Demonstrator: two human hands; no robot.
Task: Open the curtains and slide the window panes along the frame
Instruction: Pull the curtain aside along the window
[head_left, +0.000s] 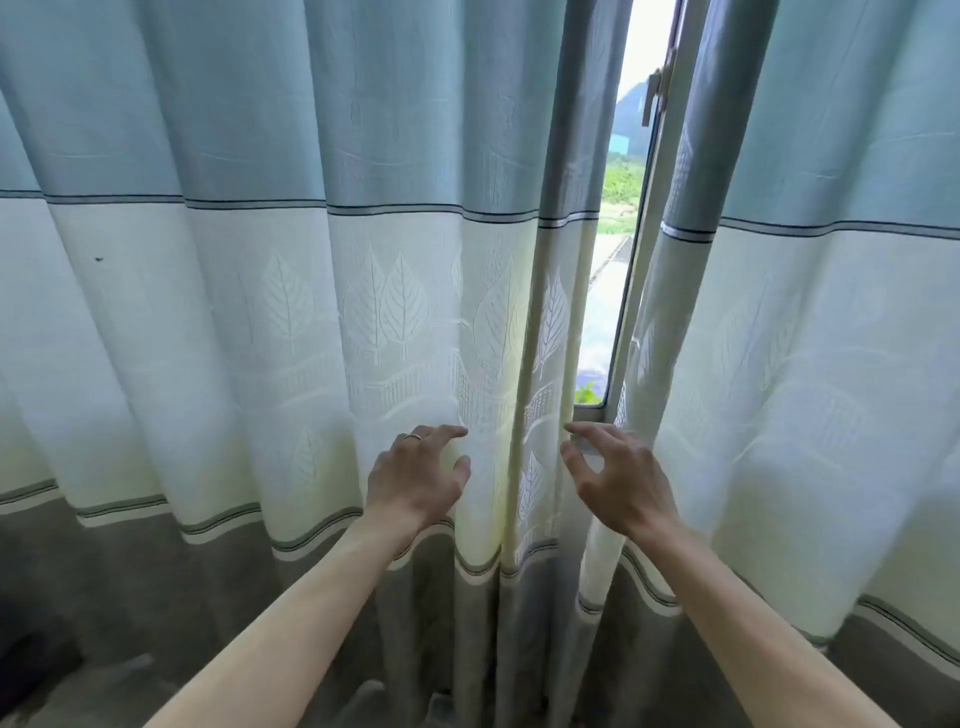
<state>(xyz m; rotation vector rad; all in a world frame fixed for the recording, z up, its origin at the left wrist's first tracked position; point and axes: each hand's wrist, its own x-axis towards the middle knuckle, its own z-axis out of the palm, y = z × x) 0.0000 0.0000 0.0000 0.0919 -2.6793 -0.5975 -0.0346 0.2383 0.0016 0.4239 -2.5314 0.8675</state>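
Observation:
Two curtains hang before me, blue at the top, cream with leaf patterns in the middle, grey at the hem. The left curtain (270, 312) and the right curtain (810, 338) leave a narrow gap. Through it show a strip of window pane (615, 234), the pale window frame (641, 291) and a latch (655, 93). My left hand (418, 475), a ring on one finger, hovers with loosely spread fingers at the left curtain's inner folds. My right hand (615, 475) reaches with spread fingers at the gap, fingertips near the left curtain's edge. Neither hand holds fabric.
Greenery, a path and a hill show outside through the gap. A dark floor (78, 649) lies below the curtain hems at the lower left. A small dark speck (97, 258) sits on the left curtain.

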